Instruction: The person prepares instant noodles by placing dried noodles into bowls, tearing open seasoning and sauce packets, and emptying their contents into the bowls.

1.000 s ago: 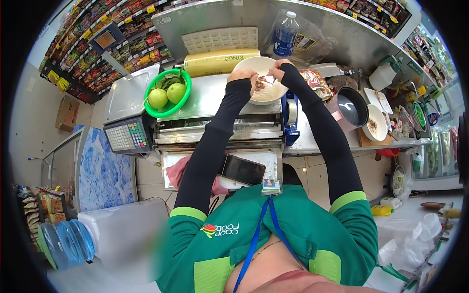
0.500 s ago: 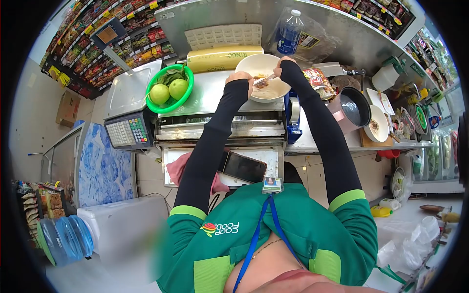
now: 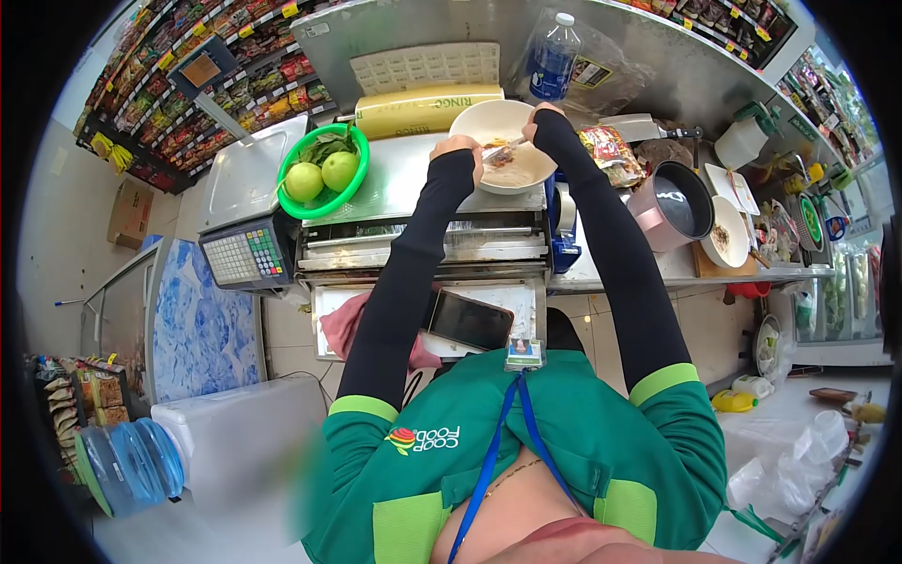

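Observation:
Over a wide cream-white bowl on the metal wrapping machine, both hands are close together. My left hand is closed at the bowl's left rim, its fingers pointing inward. At the right rim my right hand is also closed, fingers curled. A thin pale, shiny thing spans the gap between them above the bowl; its kind is too small to make out. Brown-red bits and a pale mass lie inside the bowl. My fingertips are partly hidden by the hands themselves.
A green basket with round green fruit stands left, beside a scale. Behind are a yellow film roll and a water bottle. Rightward are a snack packet, a pink pot, a knife and another bowl.
The camera view has shifted slightly. Both hands stay over the bowl, and the pale thing between them sits at a slightly different angle.

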Available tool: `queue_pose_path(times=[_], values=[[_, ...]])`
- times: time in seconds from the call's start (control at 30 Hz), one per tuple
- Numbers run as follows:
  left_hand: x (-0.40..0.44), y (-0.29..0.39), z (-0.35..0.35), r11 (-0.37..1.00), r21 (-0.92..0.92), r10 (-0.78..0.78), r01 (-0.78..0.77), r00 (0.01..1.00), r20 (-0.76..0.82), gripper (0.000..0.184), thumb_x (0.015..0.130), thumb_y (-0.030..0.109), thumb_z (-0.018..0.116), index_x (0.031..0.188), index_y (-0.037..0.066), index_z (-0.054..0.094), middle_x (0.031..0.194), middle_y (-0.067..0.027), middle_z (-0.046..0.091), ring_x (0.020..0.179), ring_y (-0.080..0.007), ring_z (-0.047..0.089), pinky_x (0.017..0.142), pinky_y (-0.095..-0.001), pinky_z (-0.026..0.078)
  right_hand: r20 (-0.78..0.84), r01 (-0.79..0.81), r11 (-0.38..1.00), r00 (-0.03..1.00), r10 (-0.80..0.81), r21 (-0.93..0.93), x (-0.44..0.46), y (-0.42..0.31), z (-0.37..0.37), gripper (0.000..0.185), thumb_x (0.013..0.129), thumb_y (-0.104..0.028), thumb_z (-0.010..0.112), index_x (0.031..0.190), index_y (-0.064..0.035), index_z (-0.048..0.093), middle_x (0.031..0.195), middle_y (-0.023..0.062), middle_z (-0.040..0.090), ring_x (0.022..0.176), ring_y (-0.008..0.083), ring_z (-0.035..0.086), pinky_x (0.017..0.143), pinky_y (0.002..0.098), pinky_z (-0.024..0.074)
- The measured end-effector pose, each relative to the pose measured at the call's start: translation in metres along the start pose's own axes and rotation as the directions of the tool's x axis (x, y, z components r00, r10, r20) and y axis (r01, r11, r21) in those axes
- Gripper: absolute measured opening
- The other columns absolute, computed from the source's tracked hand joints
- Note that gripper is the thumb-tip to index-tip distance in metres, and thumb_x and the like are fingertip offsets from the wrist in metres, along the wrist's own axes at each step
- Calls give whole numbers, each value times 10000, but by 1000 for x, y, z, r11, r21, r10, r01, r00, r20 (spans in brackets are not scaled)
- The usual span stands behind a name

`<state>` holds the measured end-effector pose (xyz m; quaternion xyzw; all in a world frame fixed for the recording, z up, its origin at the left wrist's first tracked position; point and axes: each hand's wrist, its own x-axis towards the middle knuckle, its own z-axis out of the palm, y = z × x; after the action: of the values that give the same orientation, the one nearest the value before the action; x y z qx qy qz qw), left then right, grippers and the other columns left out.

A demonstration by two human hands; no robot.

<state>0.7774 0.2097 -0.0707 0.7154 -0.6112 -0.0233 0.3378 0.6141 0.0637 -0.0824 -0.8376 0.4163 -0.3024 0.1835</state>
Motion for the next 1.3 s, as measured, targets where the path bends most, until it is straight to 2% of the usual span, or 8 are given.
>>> queue_pose_path(times=[0.13,0.43,0.67,0.83,0.93,1.17,1.23,1.3], values=[[1,9,-4,997,-80,8,-12,998,-59,145,792,214,593,857,93,640,697,-123,643,684,-306,628,659,-384,488,90,4,1000,996,-3,-6,0,-11,-11,171,618,-137,609,719,0,606,731,190,598,728,334,602,687,387,483],[29,15,-13,960,-265,79,-87,996,-40,216,749,267,649,839,71,638,732,-121,656,705,-267,640,680,-351,491,229,-143,930,971,66,337,5,-18,-15,110,667,-102,651,660,-9,593,560,49,582,519,101,563,482,234,427],[33,0,-9,975,-222,33,-6,993,117,405,658,315,679,946,31,674,876,-148,671,823,-271,639,799,-346,476,377,-311,871,912,161,381,-2,-36,-39,197,715,-180,674,699,7,615,609,78,620,497,106,580,419,206,403],[36,0,-13,974,-226,66,-31,987,149,388,653,265,652,975,49,668,904,-140,670,858,-272,631,819,-344,470,454,-432,809,860,235,399,-5,-49,-52,258,705,-179,634,764,71,653,655,114,649,570,145,635,465,226,473],[39,-1,-10,966,-253,99,-60,984,147,383,653,231,636,996,62,658,914,-134,666,875,-283,622,826,-349,466,549,-465,773,815,185,431,-2,-47,-59,228,722,-154,638,853,33,641,717,106,662,596,125,644,449,204,451],[48,-4,-1,983,-51,182,-179,981,63,495,654,186,635,1134,81,570,901,-156,634,872,-317,609,800,-367,474,454,-206,869,891,-24,450,-7,-34,-49,224,704,-117,639,873,29,646,725,93,662,627,123,641,497,217,472],[50,-2,-2,993,-48,113,-109,989,99,535,645,158,651,1165,89,546,867,-161,628,860,-322,606,795,-370,473,442,-124,901,893,-81,416,-9,-38,-45,223,714,-138,644,867,24,653,713,98,660,619,134,637,513,236,478],[52,1,-4,998,-39,60,-56,991,120,536,636,130,662,1159,88,549,833,-166,624,841,-326,606,789,-374,475,321,108,955,926,-197,276,-14,-42,-44,212,728,-163,642,853,6,662,706,112,656,617,163,635,541,260,484]])
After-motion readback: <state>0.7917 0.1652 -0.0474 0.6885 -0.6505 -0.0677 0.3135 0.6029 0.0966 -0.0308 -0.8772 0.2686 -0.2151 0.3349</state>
